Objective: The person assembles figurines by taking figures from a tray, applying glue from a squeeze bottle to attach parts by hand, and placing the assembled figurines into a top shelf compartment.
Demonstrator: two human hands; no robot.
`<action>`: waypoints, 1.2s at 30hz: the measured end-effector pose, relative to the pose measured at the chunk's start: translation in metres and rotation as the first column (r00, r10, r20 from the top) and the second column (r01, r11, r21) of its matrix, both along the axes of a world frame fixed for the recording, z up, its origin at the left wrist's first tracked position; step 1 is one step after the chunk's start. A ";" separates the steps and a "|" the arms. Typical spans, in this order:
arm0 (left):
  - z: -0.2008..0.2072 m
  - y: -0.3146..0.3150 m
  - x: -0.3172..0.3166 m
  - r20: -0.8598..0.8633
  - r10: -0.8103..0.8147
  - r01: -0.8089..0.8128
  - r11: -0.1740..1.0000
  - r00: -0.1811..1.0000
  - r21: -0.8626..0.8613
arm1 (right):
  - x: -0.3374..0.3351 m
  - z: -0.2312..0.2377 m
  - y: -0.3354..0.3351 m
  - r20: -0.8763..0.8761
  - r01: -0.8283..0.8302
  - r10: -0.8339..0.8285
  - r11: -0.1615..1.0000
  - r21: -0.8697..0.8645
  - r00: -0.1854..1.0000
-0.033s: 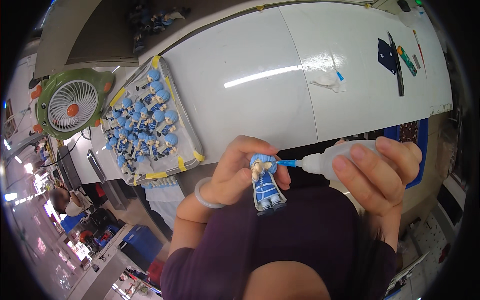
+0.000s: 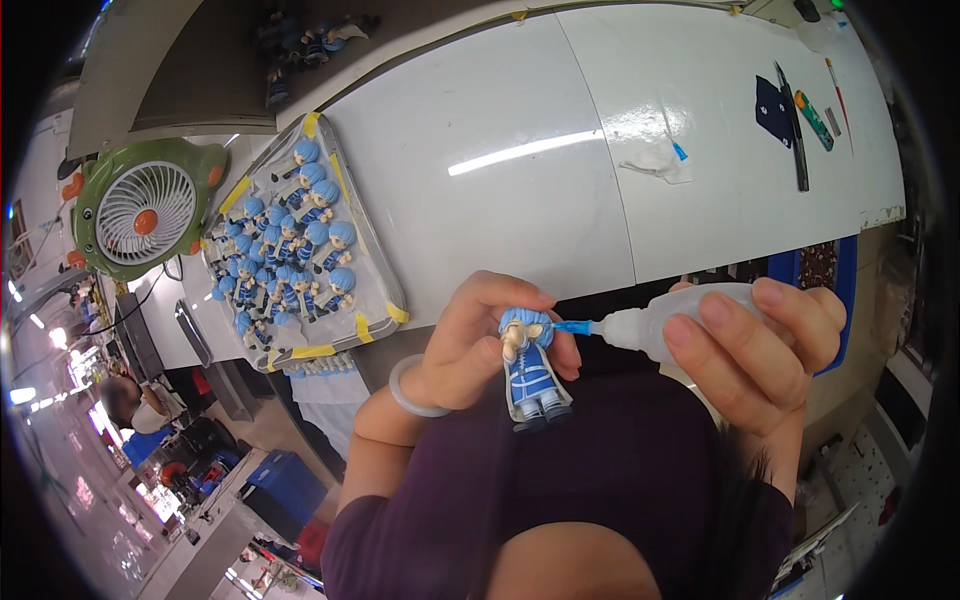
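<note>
A small figurine (image 2: 531, 372) with pale blue hair and a blue-and-white outfit is held upright by the head in my left hand (image 2: 467, 345), its feet hanging below my fingers. My right hand (image 2: 750, 345) grips a translucent white squeeze bottle (image 2: 655, 325), tipped sideways to point left. The bottle's blue dispensing tip (image 2: 573, 327) reaches the right side of the figurine's hair; whether it touches is too fine to tell. My left fingers curl behind the head and partly hide it.
Many similar figurines lie in a tray (image 2: 385, 270) edged with yellow tape, left on the white table (image 2: 480, 200). Beside it stands a green fan (image 2: 147, 215). Toward the right lie a blue-tipped needle (image 2: 680, 151), a black pen-like tool (image 2: 797, 140) and a green-orange cutter (image 2: 814, 122).
</note>
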State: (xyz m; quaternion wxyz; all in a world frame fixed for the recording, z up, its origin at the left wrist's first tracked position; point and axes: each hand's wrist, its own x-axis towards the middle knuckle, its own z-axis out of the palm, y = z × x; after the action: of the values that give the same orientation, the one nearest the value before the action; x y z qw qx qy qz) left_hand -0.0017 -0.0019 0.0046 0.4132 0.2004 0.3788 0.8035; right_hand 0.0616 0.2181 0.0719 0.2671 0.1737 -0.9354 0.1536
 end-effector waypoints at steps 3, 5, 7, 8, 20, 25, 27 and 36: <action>0.002 0.000 0.001 0.014 0.014 -0.014 0.999 1.000 -0.029 | 0.003 0.001 0.001 0.054 -0.013 0.010 0.998 0.058 0.998; 0.002 0.000 0.002 0.015 0.024 -0.023 0.998 1.000 -0.055 | 0.003 -0.001 -0.001 0.035 -0.003 0.000 0.997 0.083 0.999; 0.000 0.000 0.002 0.026 0.031 -0.030 0.999 0.999 -0.037 | 0.004 -0.003 -0.006 0.033 0.044 -0.044 0.999 0.009 0.998; 0.000 0.000 0.002 0.026 0.030 -0.029 0.999 0.999 -0.038 | 0.004 -0.003 -0.005 0.033 0.045 -0.045 0.999 0.008 0.998; 0.001 0.004 0.002 0.047 0.060 -0.058 0.997 0.997 -0.044 | -0.009 -0.010 0.012 0.009 -0.069 0.068 0.997 0.033 0.998; -0.004 0.008 -0.002 -0.029 0.102 -0.105 0.991 0.994 -0.086 | -0.035 -0.045 0.029 0.021 0.034 -0.028 0.931 -0.364 0.999; -0.004 0.009 0.000 -0.008 0.112 -0.112 0.991 0.994 -0.069 | -0.049 -0.065 0.035 0.159 0.214 -0.150 0.801 -0.559 0.976; -0.002 0.005 -0.004 -0.394 0.096 -0.126 0.991 0.914 -0.051 | -0.084 -0.126 0.082 0.408 0.549 -0.381 0.685 -0.478 0.830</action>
State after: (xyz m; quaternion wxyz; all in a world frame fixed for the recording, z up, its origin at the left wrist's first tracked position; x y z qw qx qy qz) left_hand -0.0055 0.0033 0.0029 0.2904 0.3192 0.4941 0.7548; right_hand -0.0223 0.3006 -0.0542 0.2040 -0.1843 -0.8839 0.3783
